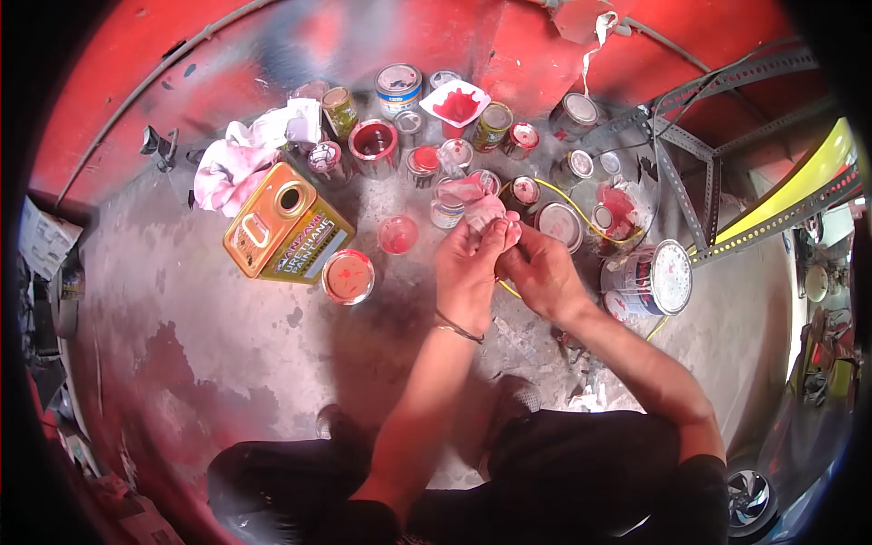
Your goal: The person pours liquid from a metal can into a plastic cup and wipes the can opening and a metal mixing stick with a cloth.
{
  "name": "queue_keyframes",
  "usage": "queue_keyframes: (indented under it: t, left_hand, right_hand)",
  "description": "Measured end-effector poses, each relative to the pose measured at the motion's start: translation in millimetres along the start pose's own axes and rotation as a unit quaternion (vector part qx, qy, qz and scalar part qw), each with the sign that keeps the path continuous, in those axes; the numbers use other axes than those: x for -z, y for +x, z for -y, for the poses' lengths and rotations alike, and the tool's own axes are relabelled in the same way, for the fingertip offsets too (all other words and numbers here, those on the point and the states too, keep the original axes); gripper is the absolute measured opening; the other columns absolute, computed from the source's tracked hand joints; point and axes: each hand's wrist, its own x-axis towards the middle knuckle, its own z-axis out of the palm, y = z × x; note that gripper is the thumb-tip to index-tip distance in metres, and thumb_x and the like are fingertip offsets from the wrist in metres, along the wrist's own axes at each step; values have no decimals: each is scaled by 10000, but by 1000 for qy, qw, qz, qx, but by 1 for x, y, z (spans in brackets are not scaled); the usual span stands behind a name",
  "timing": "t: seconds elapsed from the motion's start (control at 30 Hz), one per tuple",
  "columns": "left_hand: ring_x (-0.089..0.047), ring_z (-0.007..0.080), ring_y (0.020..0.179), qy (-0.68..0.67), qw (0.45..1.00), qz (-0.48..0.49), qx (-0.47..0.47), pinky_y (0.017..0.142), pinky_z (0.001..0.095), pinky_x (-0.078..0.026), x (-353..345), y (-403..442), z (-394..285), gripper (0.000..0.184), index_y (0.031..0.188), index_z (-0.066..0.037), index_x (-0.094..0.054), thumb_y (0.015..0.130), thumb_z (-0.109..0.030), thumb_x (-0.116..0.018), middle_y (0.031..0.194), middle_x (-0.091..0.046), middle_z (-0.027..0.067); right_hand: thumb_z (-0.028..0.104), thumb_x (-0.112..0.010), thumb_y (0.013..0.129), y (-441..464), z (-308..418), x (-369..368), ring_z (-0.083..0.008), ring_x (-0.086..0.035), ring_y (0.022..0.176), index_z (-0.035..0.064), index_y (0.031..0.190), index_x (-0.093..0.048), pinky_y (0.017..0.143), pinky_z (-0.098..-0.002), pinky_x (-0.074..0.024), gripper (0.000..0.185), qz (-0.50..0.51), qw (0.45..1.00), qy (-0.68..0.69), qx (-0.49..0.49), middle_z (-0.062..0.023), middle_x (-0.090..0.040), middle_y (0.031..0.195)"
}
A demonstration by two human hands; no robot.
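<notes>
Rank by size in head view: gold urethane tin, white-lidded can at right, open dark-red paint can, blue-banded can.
1. Gold urethane tin
2. White-lidded can
3. Open dark-red paint can and blue-banded can: too alike to rank

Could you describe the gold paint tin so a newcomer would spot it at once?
Below the big red wall, paint cans crowd the floor. At their left, beside a pink-stained cloth, is the gold tin. Its boxy shape and URETHANE lettering set it apart from the round cans.
</notes>
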Motion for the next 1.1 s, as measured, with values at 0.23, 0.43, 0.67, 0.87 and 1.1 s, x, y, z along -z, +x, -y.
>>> queue_keyframes:
  t: [0.23, 0.43, 0.67, 0.87, 1.1]
  left_hand:
    - [-725, 161, 942, 112, 990, -35, -81, 887, 339, -570, 28, 41, -32, 191, 1109, 22, -684, 1096, -88, -529, 983, -740, 69]
    - [-736, 285, 955, 380, 921, 71, -42, 871, 378, -550, 61, 40, -26, 235, 1141, -4, -727, 1019, -190, -651, 1014, -755, 168]
    - [-703, 236, 1063, 344, 931, 112, -51, 968, 368, -556, 68, 37, -82, 259, 1151, 23, -737, 990, -174, -692, 1159, -736, 160]
    - [-687, 169, 1087, 46, 973, 226, -25, 942, 305, -541, 28, 21, -83, 303, 1266, 28, -684, 1031, -153, -622, 1324, -698, 158]
    - [-678, 167, 1052, 267, 952, 119, -94, 953, 328, -565, 49, 35, -36, 260, 1254, 28, -672, 1046, -115, -610, 1234, -651, 61]
  right_hand:
    - [267, -614, 1090, -20, 14, -14, -100, -581, 679, 19, 976, -664, 641, -319, -495, 277, 24, 995, -96, -16, -28, -654, 725]
    - [278, -599, 1099, -9, -19, 9, -91, -606, 710, 17, 990, -678, 673, -295, -495, 294, 11, 996, -87, 1, -25, -679, 781]
    - [307, -599, 1101, -8, -16, 41, -84, -608, 720, 23, 1037, -666, 686, -276, -500, 299, -48, 997, -38, -52, -7, -671, 772]
    - [266, -605, 1101, -17, -24, 20, -98, -599, 756, 33, 1042, -661, 711, -281, -501, 247, 41, 979, 149, -133, -15, -653, 846]
    - [270, -611, 1099, -28, -11, 0, -119, -588, 756, 43, 1038, -641, 717, -278, -490, 236, 61, 937, 310, -151, -20, -646, 839]
